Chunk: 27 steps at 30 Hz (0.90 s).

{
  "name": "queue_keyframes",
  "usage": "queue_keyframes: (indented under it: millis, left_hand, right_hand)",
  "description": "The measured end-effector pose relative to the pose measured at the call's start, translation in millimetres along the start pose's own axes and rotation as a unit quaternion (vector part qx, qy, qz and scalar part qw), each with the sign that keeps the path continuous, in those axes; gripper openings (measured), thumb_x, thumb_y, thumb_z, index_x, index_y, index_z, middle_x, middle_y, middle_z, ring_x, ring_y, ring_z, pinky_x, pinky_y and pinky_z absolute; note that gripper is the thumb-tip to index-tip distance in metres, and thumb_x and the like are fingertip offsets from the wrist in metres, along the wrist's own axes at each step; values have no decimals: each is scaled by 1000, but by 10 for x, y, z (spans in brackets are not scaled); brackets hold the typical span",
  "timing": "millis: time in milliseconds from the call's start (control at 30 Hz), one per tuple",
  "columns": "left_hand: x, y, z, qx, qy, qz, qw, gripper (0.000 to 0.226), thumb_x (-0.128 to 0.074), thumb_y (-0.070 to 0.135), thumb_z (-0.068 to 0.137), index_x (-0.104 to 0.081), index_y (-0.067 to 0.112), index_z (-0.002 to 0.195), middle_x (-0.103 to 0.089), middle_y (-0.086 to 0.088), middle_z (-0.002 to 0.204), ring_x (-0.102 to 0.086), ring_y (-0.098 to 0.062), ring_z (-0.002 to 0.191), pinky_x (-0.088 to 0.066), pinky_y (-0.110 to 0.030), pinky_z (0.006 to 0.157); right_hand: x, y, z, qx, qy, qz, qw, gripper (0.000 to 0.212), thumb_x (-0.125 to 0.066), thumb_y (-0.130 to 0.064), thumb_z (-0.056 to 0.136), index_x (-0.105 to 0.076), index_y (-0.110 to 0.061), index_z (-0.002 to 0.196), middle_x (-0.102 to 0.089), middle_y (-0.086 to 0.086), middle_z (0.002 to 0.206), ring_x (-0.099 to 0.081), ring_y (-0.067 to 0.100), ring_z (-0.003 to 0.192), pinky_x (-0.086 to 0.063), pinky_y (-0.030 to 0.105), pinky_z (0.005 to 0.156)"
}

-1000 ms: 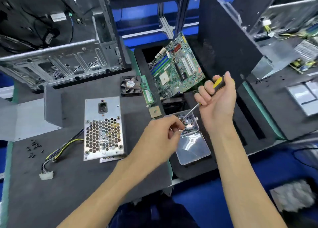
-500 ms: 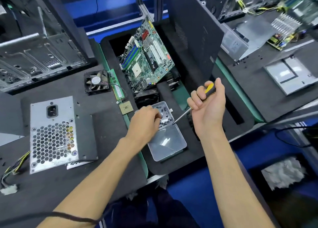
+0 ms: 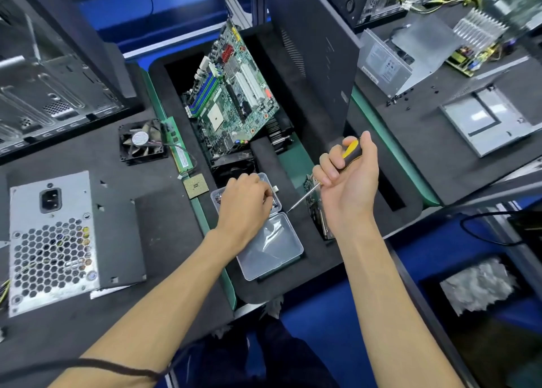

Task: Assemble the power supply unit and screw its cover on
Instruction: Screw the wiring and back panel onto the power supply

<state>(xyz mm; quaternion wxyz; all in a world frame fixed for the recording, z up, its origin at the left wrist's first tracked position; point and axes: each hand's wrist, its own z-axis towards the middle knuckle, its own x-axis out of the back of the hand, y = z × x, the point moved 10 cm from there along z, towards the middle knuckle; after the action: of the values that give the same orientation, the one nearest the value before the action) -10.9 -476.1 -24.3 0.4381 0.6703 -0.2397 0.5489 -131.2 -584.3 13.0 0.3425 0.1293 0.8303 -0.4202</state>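
Lid [image 3: 271,245] of the clear screw box [image 3: 258,223] lies flipped open nearest you. Your left hand [image 3: 246,204] is down in the tray half, fingers curled over the screws; can't tell if one is pinched. Screws are tiny, hard, slick, likely to roll: pinch by the head, one at a time. Your right hand [image 3: 347,182] is wrapped tight round the yellow-black screwdriver [image 3: 325,176], tip pointing at the box. Power supply unit [image 3: 67,238] sits on the counter [image 3: 164,211] well left, vent grille up, cover on. Stiff sheet-metal box, probably fairly heavy, edges possibly sharp: steady it by the flat sides, not the grille. Loose CPU [image 3: 196,186], fan [image 3: 142,144], motherboard [image 3: 231,94] beyond.
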Motion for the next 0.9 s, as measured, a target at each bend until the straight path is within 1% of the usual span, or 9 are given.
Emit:
queue_keyframes:
  millis: [67, 167, 267, 333, 467, 567, 667, 733, 900]
  left_hand:
    - [2, 36, 16, -16, 1, 8, 1000, 11, -65, 13, 86, -69, 16, 77, -64, -4, 82, -56, -29, 84, -28, -34, 71]
    - [64, -4, 20, -7, 11, -20, 1000, 10, -64, 16, 85, -65, 18, 75, -64, 0, 79, -54, -25, 83, -36, -36, 73]
    - [227, -179, -49, 69, 36, -172, 982, 12, -66, 14, 82, -63, 22, 73, -63, 13, 70, -57, -12, 72, -46, -29, 69]
    - [303, -338, -129, 146, 35, -314, 938, 14, -70, 10, 80, -66, 21, 72, -68, 11, 67, -63, -7, 65, -51, -20, 64]
    - [404, -524, -355, 241, 19, -532, 812, 7, -71, -2, 84, -71, 3, 80, -75, -8, 74, -73, -21, 68, -61, -31, 66]
    - [546, -600, -542, 264, 26, -638, 723, 7, -69, -7, 86, -72, -2, 83, -71, -14, 74, -69, -25, 68, -59, -27, 66]
    - [726, -688, -682, 255, 40, -694, 673, 14, -67, -10, 87, -74, 3, 85, -67, -14, 71, -68, -22, 65, -60, -27, 66]
    - [842, -773, -744, 244, 58, -688, 681, 19, -67, -9, 88, -76, 7, 81, -68, -13, 70, -69, -22, 64, -60, -28, 67]
    - [764, -1082, -986, 304, 85, -591, 742, 16, -67, -8, 88, -73, 7, 85, -72, -7, 73, -73, -23, 70, -59, -25, 69]
  right_hand:
    - [-9, -3, 11, -2, 1, 2, 1000, 32, -43, -39, 107, -49, -18, 83, -31, -3, 64, -24, 13, 49, -26, 23, 44]
    - [-46, 16, 17, -10, -3, 15, 1000, 33, -43, -39, 107, -49, -18, 82, -30, -3, 64, -23, 13, 50, -25, 23, 45]
    - [-134, 54, 15, -15, -16, 32, 999, 33, -42, -38, 107, -48, -17, 82, -29, -4, 63, -24, 13, 50, -26, 23, 44]
    - [-212, 99, 12, -21, -22, 44, 999, 33, -41, -38, 107, -48, -17, 82, -30, -4, 62, -25, 13, 49, -27, 23, 44]
    - [-426, 234, -16, -39, -36, 82, 995, 34, -41, -38, 107, -49, -17, 81, -29, -3, 63, -24, 13, 50, -25, 23, 44]
    - [-623, 330, -57, -47, -52, 100, 993, 33, -41, -37, 106, -48, -17, 81, -26, -3, 65, -22, 13, 52, -25, 24, 45]
    - [-858, 421, -113, -47, -71, 108, 990, 32, -42, -37, 106, -47, -17, 81, -24, -2, 65, -20, 14, 52, -25, 25, 45]
    - [-1023, 501, -162, -50, -86, 109, 989, 33, -41, -37, 106, -47, -17, 81, -24, -2, 65, -21, 14, 51, -26, 25, 44]
    - [-1215, 705, -255, -64, -99, 86, 989, 34, -38, -37, 107, -46, -18, 80, -23, -2, 66, -18, 14, 54, -23, 25, 46]
